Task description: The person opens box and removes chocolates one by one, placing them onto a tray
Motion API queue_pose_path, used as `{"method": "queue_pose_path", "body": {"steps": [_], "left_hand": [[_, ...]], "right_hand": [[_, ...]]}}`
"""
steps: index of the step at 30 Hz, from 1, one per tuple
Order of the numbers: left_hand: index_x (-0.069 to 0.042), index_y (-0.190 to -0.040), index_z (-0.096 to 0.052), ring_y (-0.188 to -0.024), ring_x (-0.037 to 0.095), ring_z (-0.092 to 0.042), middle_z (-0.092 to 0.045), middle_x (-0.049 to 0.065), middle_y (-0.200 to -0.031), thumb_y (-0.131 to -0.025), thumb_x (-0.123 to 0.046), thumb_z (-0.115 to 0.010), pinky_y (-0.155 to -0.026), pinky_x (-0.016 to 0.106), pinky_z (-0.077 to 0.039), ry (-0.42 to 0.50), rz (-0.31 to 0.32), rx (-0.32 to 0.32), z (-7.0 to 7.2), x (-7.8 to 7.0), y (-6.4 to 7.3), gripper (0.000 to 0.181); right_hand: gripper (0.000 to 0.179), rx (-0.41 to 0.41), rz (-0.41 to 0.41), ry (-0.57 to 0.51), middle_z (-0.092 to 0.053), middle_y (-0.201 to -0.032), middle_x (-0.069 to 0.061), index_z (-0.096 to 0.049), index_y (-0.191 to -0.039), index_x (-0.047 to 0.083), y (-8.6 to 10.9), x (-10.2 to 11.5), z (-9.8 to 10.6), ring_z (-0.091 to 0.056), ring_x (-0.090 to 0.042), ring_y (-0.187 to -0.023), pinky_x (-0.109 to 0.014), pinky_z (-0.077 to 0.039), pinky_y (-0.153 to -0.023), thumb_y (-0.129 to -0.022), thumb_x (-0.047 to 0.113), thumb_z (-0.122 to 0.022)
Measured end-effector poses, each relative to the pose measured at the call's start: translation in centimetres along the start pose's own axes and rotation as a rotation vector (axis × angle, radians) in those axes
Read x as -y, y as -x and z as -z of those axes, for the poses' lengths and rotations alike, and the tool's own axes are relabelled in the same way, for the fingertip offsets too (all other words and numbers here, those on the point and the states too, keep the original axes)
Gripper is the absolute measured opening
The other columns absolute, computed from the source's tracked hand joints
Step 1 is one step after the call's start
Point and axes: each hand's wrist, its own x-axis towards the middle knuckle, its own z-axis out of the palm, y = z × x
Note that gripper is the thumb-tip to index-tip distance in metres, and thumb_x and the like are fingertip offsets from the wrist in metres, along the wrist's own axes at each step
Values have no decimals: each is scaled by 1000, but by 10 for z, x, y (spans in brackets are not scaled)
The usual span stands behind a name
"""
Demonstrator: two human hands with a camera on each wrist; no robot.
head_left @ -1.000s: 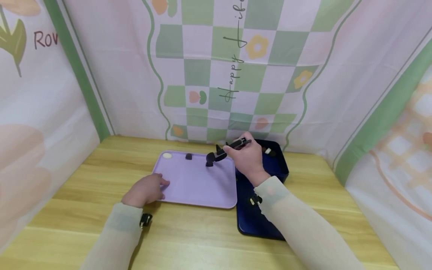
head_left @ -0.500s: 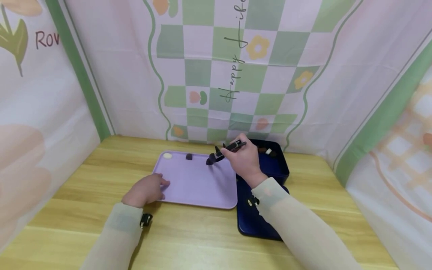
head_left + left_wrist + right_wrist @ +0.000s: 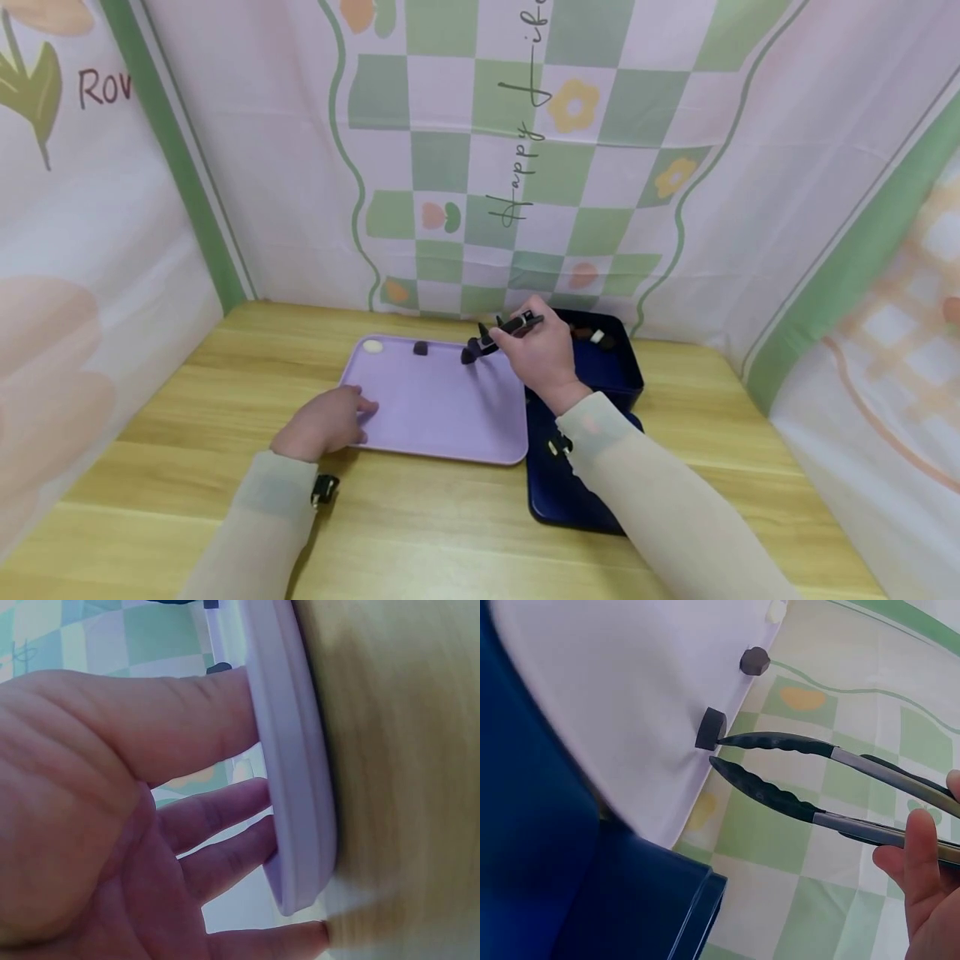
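My right hand (image 3: 543,354) holds a pair of tongs (image 3: 765,789) with metal arms and dark scalloped ends. In the right wrist view the tongs' tips stand a little apart, right at one side of a small dark block (image 3: 710,729) on the lilac tray (image 3: 435,425). Farther left along the tray's back lie another dark piece (image 3: 421,348) and a cream oval piece (image 3: 372,346). My left hand (image 3: 322,423) rests at the tray's left edge. Its thumb and some straight fingers touch the inside of the rim, while one finger reaches the table outside.
A deep navy box (image 3: 622,379) stands right of the tray, with several small brown and white pieces inside. In front of it a flat navy lid (image 3: 573,500) lies partly under my right forearm. A checkered cloth (image 3: 498,167) hangs behind the wooden table (image 3: 420,533).
My right hand has shifted slightly left with the tongs, whose tips are still at the dark block. My left hand stays at the tray's edge.
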Motion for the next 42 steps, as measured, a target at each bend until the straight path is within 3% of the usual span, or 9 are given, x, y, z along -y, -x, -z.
{"method": "queue_pose_path", "body": {"steps": [10,18,29,37,40,42], "left_hand": [[-10,-131,-67,-138,48,-32,-38,22,-153,-85,-5,-76,-112,60,-28,21,25,12,0,0,0,47],[-10,-131,-67,-139,47,-32,-39,22,-153,-85,-4,-76,-112,59,-28,26,13,0,-1,1,0,47],[-10,-131,-67,-139,47,-33,-39,22,-153,-85,-5,-76,-112,59,-28,16,-2,-3,-1,0,-1,47],[-11,-131,-67,-139,48,-32,-38,22,-153,-85,-4,-76,-112,60,-27,22,21,10,-1,0,0,47],[-9,-130,-67,-137,48,-35,-40,24,-151,-85,-5,-76,-112,59,-28,-3,-12,5,0,1,0,46],[-8,-129,-68,-136,49,-37,-41,25,-149,-84,-5,-77,-111,59,-29,-25,-39,1,1,1,0,46]], "right_hand": [[35,-55,49,-23,-64,-74,-1,-53,-89,10,-2,-4,2,-61,-16,-61,-37,-54,-58,-82,23,-85],[33,-4,56,-23,-62,-73,0,-54,-92,11,-1,3,1,-59,-15,-61,-36,-53,-57,-82,23,-84],[32,-2,35,-21,-63,-73,0,-56,-93,11,-2,0,2,-61,-15,-61,-36,-54,-56,-83,23,-84],[35,-58,-110,-153,-67,-85,-3,-59,-98,11,-10,-4,28,-65,-18,-69,-34,-56,-64,-83,32,-83],[38,-108,-121,-224,-66,-83,-8,-58,-99,5,-18,-11,43,-63,-25,-64,-33,-55,-62,-83,27,-84],[40,-146,-128,-205,-66,-78,-8,-57,-100,4,-22,-17,54,-63,-26,-59,-30,-54,-62,-82,27,-84]]}}
